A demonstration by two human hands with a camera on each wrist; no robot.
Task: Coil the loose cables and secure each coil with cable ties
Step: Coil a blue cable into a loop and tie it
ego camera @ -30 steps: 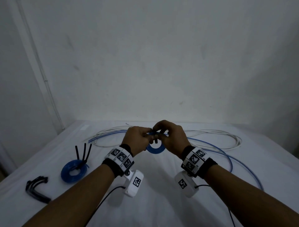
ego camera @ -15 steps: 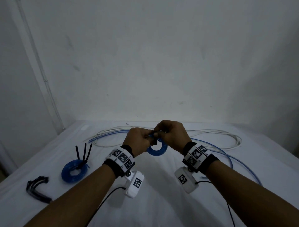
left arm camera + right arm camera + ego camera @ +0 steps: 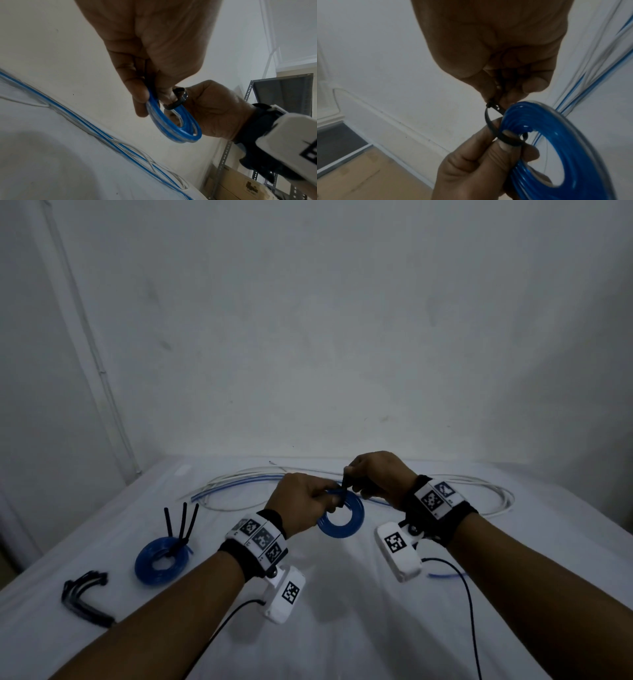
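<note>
Both hands have shifted right with the coil (image 3: 340,518); left hand (image 3: 301,508) pinches its rim above the table, right hand (image 3: 376,477) just above pinches the tie (image 3: 489,119) tail, pointing upward

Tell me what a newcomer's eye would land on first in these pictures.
First, the small bright blue coil of cable held up mid-frame over the white table, the left hand gripping its rim while the right hand pinches the black cable tie looped around it. Next, on the table's left, a second blue coil with three black tie tails sticking up, and long loose white and blue cables sprawled along the far edge.
</note>
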